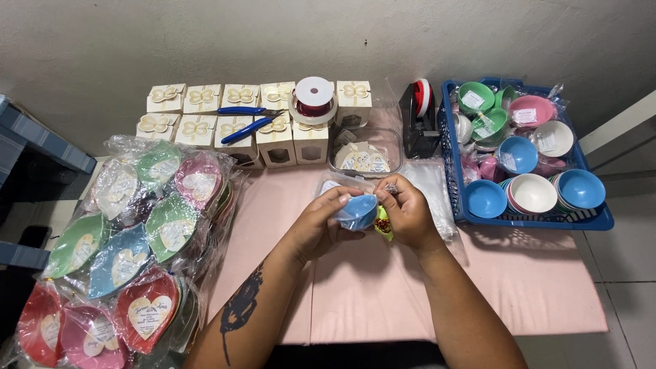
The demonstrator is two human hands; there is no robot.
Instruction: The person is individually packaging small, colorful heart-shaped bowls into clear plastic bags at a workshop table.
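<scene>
My left hand (321,222) cups a small blue bowl (359,210) wrapped in clear plastic film, over the middle of the pink table (533,280). My right hand (408,212) pinches the gathered film at the bowl's top right. Under the right hand's fingers peeks a small yellow-green thing with red specks (383,224); what it is I cannot tell. Both hands are close together and touch the same bowl.
A blue basket (454,178) of small coloured bowls stands at the right. Cream gift boxes (277,140) line the back, with blue pliers (247,127) and a ribbon spool (313,99) on them. Wrapped leaf-shaped dishes (137,239) pile at the left. A clear tub of tags (362,156) and a tape dispenser (418,116) sit behind.
</scene>
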